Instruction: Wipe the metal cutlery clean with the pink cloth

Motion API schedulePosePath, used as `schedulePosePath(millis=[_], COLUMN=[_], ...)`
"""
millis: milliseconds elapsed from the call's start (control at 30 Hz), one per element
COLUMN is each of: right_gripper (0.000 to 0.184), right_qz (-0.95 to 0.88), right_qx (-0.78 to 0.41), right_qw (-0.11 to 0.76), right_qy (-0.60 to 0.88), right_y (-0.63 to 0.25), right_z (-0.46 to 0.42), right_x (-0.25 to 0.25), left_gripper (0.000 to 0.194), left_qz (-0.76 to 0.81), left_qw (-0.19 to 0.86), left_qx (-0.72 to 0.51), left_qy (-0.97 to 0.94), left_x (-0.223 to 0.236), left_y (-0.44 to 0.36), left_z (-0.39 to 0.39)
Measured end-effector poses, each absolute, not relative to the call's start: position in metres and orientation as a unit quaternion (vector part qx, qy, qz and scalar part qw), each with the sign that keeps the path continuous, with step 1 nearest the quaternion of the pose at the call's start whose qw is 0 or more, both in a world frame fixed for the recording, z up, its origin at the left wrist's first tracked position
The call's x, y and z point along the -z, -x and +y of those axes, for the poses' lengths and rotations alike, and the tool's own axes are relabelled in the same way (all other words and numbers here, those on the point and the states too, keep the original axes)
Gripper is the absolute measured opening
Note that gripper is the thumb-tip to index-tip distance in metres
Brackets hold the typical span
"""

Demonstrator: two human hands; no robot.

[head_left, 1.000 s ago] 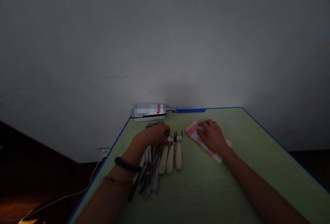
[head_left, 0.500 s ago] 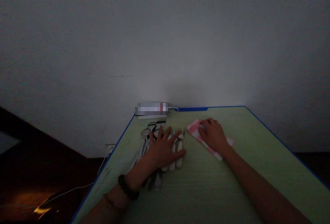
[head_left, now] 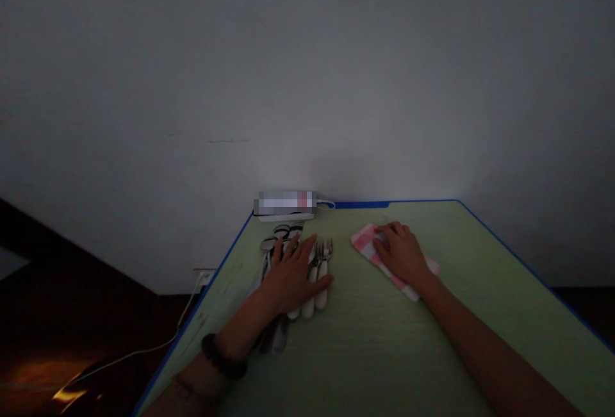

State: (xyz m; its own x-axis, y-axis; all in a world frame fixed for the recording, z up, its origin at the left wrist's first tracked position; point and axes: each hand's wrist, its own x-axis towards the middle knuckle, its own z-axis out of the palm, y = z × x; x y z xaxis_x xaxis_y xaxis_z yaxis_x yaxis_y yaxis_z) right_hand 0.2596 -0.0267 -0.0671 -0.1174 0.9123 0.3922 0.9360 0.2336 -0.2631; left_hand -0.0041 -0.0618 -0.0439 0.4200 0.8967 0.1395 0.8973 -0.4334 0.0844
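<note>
My left hand point(head_left: 291, 281) lies flat with fingers spread over a bunch of cutlery, and its thumb reaches across the white handles of several forks point(head_left: 321, 282). Metal spoons point(head_left: 269, 244) poke out beyond the fingertips. Dark and metal handles point(head_left: 275, 337) show below the palm; the middle of the bunch is hidden. On the right, my right hand point(head_left: 401, 252) is closed on a pink-and-white checked cloth point(head_left: 365, 237), which rests on the table. Part of the cloth is bunched beneath the fingers.
The light green table point(head_left: 384, 353) has a blue edge and stands against a grey wall point(head_left: 355, 84). At the back left is a device with a blurred screen point(head_left: 286, 204), a white cable point(head_left: 327, 204) running from it. A socket point(head_left: 205, 276) and another cable sit left of the table.
My left hand has gone from curled at the fork heads to flat and spread, then slid left, with the white-handled forks shifting left too. The right hand stays on the cloth.
</note>
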Motion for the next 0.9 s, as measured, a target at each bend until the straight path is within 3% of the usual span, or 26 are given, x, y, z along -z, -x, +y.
schedulePosePath(millis=[633, 900], right_gripper=[0.031, 0.023], right_qz=[-0.76, -0.796], right_qx=[0.027, 0.042], right_qw=[0.245, 0.246], right_qy=[0.601, 0.552], right_y=[-0.26, -0.255], right_z=[-0.028, -0.03], right_x=[0.066, 0.059], left_gripper=[0.051, 0.023], left_qz=[-0.503, -0.487], left_qw=[0.02, 0.043], left_qx=[0.15, 0.157], left_qy=[0.851, 0.858], left_x=[0.042, 0.028], left_y=[-0.001, -0.013], left_z=[-0.063, -0.07])
